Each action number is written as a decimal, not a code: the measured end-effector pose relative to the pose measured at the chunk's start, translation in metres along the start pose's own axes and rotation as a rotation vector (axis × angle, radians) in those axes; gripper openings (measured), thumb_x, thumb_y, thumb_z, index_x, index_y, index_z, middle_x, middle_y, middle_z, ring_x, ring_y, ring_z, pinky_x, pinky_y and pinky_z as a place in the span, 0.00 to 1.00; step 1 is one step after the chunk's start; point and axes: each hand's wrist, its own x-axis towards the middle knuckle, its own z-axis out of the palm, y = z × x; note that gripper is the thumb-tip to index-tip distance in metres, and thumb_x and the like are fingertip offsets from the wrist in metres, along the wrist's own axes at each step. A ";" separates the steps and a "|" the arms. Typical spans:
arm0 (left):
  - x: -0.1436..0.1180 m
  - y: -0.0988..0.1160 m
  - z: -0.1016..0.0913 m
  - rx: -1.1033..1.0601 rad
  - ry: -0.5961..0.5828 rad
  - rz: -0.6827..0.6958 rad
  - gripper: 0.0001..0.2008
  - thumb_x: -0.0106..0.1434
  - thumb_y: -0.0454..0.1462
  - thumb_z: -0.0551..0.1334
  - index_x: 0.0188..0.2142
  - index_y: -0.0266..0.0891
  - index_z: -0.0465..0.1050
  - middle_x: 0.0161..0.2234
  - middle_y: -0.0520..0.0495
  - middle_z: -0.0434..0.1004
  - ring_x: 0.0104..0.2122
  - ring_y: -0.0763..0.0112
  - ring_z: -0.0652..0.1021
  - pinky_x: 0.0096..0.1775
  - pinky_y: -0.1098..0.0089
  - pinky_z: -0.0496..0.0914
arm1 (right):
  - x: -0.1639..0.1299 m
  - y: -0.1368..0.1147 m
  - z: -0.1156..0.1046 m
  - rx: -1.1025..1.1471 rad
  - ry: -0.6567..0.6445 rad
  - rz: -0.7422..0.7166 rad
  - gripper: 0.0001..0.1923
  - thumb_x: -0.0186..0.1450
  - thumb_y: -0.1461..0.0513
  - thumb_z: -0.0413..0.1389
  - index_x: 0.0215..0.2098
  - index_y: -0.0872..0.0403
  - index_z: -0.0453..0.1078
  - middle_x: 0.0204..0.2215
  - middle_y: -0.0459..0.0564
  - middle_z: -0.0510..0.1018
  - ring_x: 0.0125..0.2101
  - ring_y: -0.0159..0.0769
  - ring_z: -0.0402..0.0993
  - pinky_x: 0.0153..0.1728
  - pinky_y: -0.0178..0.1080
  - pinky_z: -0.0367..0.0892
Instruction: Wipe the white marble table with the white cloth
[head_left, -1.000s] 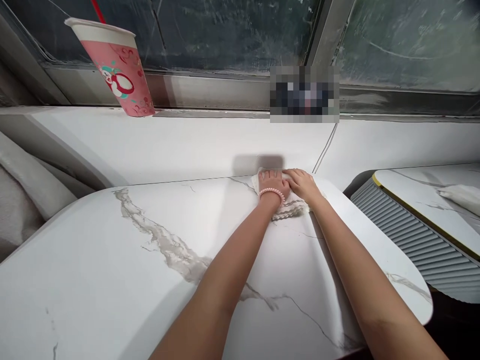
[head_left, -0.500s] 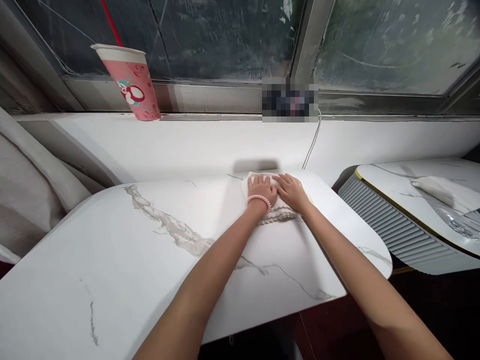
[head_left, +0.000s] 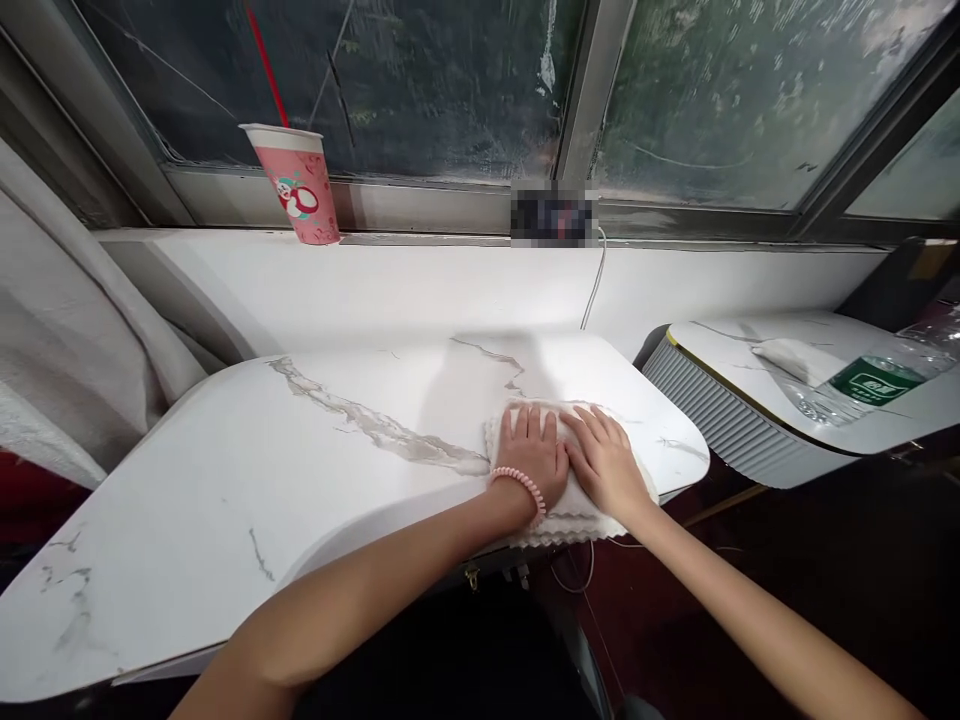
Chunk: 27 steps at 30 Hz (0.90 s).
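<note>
Under both palms a white cloth (head_left: 577,510) with a scalloped edge lies flat on the white marble-patterned tabletop (head_left: 390,400), at its front right edge. My left hand (head_left: 534,450), with a pink coiled band at the wrist, presses on the cloth with its fingers stretched out. Beside it my right hand (head_left: 604,460) is laid flat on the cloth too, fingers extended, its thumb side against the left hand. The cloth's near border hangs slightly past the table edge.
A pink paper cup (head_left: 304,195) with a red straw stands on the window ledge. Near it sits a blurred dark object (head_left: 555,215) with a white cable (head_left: 594,285). On a ribbed side cabinet (head_left: 720,430) lie a plastic bottle (head_left: 874,380) and a white tissue pack (head_left: 799,358). A curtain (head_left: 82,320) hangs left.
Both hands have slid the cloth from the table's back edge toward its front edge. The camera view has turned rightward, bringing the whole bottle label into sight.
</note>
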 end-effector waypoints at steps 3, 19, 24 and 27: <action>-0.014 -0.012 -0.006 0.008 0.008 0.000 0.27 0.71 0.41 0.46 0.65 0.32 0.59 0.66 0.36 0.59 0.66 0.52 0.59 0.66 0.45 0.49 | -0.003 -0.022 0.001 -0.019 -0.014 0.023 0.24 0.71 0.59 0.42 0.62 0.53 0.64 0.62 0.56 0.67 0.65 0.53 0.54 0.61 0.57 0.55; 0.045 -0.118 -0.025 0.034 0.040 -0.186 0.24 0.69 0.38 0.47 0.62 0.35 0.63 0.64 0.38 0.63 0.64 0.56 0.62 0.66 0.50 0.49 | 0.117 -0.077 0.048 0.118 -0.082 0.007 0.23 0.69 0.61 0.44 0.59 0.52 0.66 0.60 0.54 0.69 0.62 0.49 0.56 0.62 0.51 0.49; 0.092 -0.153 -0.026 0.025 0.064 -0.189 0.24 0.69 0.39 0.46 0.61 0.37 0.64 0.63 0.40 0.65 0.63 0.59 0.63 0.66 0.54 0.50 | 0.170 -0.076 0.071 0.169 -0.075 0.053 0.22 0.69 0.60 0.43 0.58 0.51 0.67 0.59 0.52 0.70 0.62 0.48 0.56 0.62 0.51 0.49; 0.113 -0.166 -0.025 0.016 0.080 -0.204 0.23 0.69 0.39 0.47 0.60 0.39 0.66 0.62 0.41 0.67 0.62 0.60 0.65 0.65 0.56 0.50 | 0.192 -0.075 0.080 0.166 -0.086 0.076 0.23 0.70 0.60 0.42 0.59 0.51 0.66 0.60 0.52 0.69 0.62 0.47 0.55 0.63 0.50 0.48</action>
